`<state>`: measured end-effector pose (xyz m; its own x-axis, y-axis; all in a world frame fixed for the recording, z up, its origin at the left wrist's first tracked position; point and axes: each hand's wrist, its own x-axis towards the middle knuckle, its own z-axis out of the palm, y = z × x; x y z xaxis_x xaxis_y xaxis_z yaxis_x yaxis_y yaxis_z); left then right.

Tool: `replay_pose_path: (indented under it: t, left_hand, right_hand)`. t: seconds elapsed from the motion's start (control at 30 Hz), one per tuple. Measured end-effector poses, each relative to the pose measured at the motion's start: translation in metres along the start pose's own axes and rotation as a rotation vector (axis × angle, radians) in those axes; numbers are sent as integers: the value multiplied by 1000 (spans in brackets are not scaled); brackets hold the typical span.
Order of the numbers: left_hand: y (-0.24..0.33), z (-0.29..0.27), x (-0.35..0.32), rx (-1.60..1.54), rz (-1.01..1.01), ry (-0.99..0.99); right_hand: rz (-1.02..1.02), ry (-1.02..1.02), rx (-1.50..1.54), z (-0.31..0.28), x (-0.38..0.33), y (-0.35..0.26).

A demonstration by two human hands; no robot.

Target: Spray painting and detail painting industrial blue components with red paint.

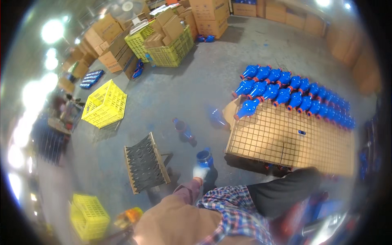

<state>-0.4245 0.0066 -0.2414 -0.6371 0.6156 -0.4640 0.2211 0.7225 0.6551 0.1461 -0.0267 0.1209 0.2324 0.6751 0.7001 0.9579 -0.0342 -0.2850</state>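
Note:
My left hand, in a white glove, is closed on a blue pipe fitting with a wide, dark round mouth facing up. My maroon sleeve comes up to it from below. I cannot make out my right hand; a dark-clad limb crosses the lower right, by the table. Just beyond the held piece, another blue fitting with red ends lies on the floor. A further blue fitting is blurred beside the table's left corner.
Rows of blue fittings with red ends line the far side of a grid-topped table. A black slatted rack stands to the left. Yellow crates and cardboard boxes stand farther off; another yellow crate is lower left.

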Motion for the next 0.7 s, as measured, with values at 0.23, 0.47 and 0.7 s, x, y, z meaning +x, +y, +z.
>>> replay_pose_path:
  t: [0.23,0.47,0.7]
  left_hand:
    - [-49,13,1,32,-125,-12]
    - [-70,7,13,142,-145,-183]
    - [-126,16,71,265,-278,-307]
  right_hand:
    - [60,-25,222,28,-5,34]
    - [116,-55,306,34,-24,73]
    - [139,-66,310,2,-29,28]
